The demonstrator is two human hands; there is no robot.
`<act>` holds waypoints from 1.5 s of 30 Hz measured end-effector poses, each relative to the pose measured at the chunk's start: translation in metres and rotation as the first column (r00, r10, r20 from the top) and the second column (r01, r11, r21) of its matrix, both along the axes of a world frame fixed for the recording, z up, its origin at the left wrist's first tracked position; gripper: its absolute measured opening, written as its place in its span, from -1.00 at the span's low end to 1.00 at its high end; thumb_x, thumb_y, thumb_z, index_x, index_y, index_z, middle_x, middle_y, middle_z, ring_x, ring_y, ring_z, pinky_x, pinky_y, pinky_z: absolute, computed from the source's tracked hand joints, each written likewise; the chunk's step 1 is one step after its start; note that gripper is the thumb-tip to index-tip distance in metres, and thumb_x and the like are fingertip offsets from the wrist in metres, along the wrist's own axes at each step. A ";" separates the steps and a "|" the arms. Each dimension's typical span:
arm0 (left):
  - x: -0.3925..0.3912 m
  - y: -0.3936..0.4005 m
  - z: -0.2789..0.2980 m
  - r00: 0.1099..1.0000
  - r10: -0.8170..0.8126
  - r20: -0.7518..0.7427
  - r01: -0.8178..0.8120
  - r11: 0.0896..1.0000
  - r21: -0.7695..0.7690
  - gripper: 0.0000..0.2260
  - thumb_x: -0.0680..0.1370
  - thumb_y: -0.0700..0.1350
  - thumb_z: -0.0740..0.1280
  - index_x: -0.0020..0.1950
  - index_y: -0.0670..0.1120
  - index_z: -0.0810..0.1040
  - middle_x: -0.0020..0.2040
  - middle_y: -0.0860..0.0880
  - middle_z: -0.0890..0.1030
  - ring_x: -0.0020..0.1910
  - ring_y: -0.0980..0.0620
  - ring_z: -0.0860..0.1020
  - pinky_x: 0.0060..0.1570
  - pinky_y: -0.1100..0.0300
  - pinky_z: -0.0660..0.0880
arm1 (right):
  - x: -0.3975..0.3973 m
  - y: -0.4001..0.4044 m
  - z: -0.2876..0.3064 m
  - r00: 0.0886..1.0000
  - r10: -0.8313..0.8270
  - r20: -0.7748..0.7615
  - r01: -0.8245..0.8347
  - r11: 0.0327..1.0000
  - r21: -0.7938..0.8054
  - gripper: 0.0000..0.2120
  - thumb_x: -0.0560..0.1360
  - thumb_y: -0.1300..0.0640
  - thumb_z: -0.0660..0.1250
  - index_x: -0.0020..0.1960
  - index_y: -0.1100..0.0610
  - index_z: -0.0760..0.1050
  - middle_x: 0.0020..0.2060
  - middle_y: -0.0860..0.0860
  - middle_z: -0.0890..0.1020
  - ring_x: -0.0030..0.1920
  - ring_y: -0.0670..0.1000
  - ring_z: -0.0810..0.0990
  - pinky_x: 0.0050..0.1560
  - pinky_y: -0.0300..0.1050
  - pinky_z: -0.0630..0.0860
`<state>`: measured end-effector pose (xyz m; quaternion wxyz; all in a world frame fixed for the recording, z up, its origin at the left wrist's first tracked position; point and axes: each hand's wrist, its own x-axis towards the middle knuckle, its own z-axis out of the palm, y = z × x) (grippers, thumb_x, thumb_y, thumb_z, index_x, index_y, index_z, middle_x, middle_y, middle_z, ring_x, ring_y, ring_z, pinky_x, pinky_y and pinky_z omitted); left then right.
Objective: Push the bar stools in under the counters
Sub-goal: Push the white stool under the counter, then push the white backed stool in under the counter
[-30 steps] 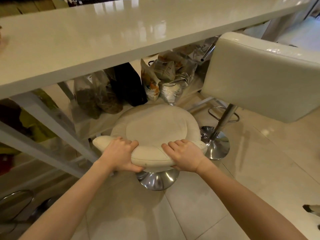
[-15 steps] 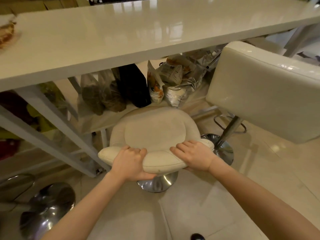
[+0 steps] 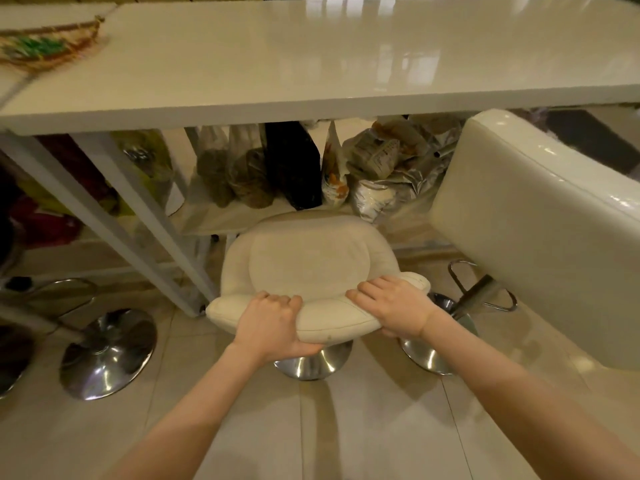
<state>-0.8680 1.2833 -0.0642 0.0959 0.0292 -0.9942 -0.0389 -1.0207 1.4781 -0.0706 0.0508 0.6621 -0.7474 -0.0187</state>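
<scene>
Fingers (image 3: 277, 301) of both hands curl closed over the stool backrest (image 3: 329, 315).

Ahead of your stool (image 3: 308, 261), at frame centre, bags (image 3: 294, 168) on the low shelf (image 3: 221, 216) block the way. At right a second stool (image 3: 540, 216) crowds close — at left, the counter leg (image 3: 138, 216).

Under the bench a low white shelf (image 3: 221, 220) carries several bags: two clear plastic bags (image 3: 235, 174) w/ brownish contents, a black bag (image 3: 294, 164) upright just beside them, a white pouch w/ orange print (image 3: 333, 174) next to that, then crumpled silver foil bags (image 3: 391, 181) at the right end. Top left, a blurred woven basket (image 3: 45, 50) w/ sth green inside. Floor (image 3: 374, 431) is glossy beige tile. Yellow-green and red items (image 3: 38, 216) behind glass at left, too dim to tell.
</scene>
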 end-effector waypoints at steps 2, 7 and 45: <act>0.000 -0.001 0.001 1.000 0.005 0.003 -0.005 1.000 -0.009 -0.39 0.18 0.47 0.16 -0.36 -0.11 0.49 -0.53 -0.01 0.56 -0.55 -0.04 0.54 -0.43 0.24 0.42 | 0.002 0.000 0.001 1.000 0.005 0.006 -0.004 1.000 -0.009 -0.25 0.08 0.02 0.56 0.18 0.17 0.35 -0.14 0.10 0.62 -0.22 0.12 0.60 -0.23 -0.05 0.58; 0.004 -0.009 0.004 0.999 -0.012 0.039 0.013 0.999 -0.043 -0.40 0.18 0.47 0.19 -0.34 -0.09 0.50 -0.51 0.00 0.56 -0.52 -0.04 0.55 -0.43 0.23 0.41 | 0.010 -0.004 0.000 0.999 -0.033 0.002 0.033 0.999 0.002 -0.29 0.08 -0.03 0.55 0.15 0.17 0.41 -0.19 0.08 0.62 -0.28 0.11 0.60 -0.28 -0.08 0.52; -0.262 0.193 0.158 0.850 -0.523 -0.056 0.526 0.849 0.057 -0.10 0.28 0.50 -0.29 0.51 0.07 0.06 0.55 -0.01 -0.01 0.52 -0.01 -0.06 0.46 -0.11 -0.07 | -0.017 0.237 0.150 0.222 -0.965 0.140 0.961 0.192 -0.200 0.02 0.35 -0.49 0.03 0.52 0.13 -0.22 0.54 0.10 -0.11 0.52 0.08 -0.18 0.42 -0.03 -0.32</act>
